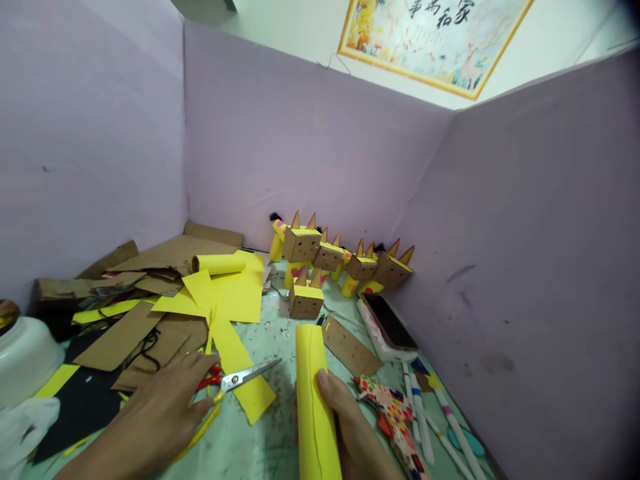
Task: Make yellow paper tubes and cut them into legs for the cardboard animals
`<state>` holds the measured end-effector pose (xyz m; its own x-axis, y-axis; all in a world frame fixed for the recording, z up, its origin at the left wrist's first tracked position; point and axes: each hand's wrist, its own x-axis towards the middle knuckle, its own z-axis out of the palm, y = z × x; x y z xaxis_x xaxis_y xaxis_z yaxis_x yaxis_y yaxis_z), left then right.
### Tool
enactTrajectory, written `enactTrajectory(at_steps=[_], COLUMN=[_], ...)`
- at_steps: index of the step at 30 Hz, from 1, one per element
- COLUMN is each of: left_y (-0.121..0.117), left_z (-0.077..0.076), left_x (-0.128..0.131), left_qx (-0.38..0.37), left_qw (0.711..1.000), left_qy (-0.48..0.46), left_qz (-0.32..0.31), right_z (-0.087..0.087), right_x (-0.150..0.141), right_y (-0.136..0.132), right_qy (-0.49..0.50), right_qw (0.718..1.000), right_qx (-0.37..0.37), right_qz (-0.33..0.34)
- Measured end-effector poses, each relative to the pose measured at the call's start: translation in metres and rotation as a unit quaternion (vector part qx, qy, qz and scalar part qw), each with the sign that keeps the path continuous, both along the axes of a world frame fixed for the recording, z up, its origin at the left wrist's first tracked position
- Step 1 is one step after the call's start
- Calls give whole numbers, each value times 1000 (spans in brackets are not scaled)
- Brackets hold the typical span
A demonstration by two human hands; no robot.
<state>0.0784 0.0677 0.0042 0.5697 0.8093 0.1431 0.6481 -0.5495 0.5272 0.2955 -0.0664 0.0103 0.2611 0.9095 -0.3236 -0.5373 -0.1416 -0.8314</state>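
My right hand (353,430) is wrapped round a roll of yellow paper (314,400) that stands tilted away from me, thumb pressed on its side. My left hand (157,417) lies over the red and yellow handles of a pair of scissors (240,379) on the table. The fingers curl down onto the handles; the silver blades point right, slightly apart. Under the scissors lies a strip of yellow paper (240,367).
Several small cardboard-and-yellow box animals (330,260) stand at the back wall. Cardboard pieces (125,333) and yellow sheets (225,290) pile at left. A phone on a case (390,323), marker pens (435,413), a patterned paper (395,417) lie right. Purple partition walls (525,267) enclose the table.
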Motion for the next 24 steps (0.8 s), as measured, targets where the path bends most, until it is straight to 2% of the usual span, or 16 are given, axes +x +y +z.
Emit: enactTrajectory(at_steps=[3, 6, 9, 11, 15, 20, 24], left_y=[-14, -38, -60, -68, -67, -62, -63], left_z=[3, 1, -4, -6, -7, -6, -6], left_x=[16, 37, 53, 59, 64, 65, 66], left_qx=[-103, -248, -321, -346, -380, -486, -495], left_qw=[992, 953, 908, 887, 873, 807, 799], left_qy=[-76, -134, -180, -203, -227, -283, -286], left_qz=[-14, -115, -200, -228, -202, -180, -187], right_z=[-2, -6, -9, -11, -13, -10, -7], right_x=[-2, -6, -8, -9, -11, -8, -3], right_y=[3, 5, 7, 8, 10, 11, 13], right_qy=[-18, -43, -36, -22, 1, 28, 13], right_qw=[999, 992, 988, 987, 989, 991, 991], right_qx=[30, 111, 146, 151, 147, 134, 135], right_qz=[26, 32, 37, 42, 28, 0, -23])
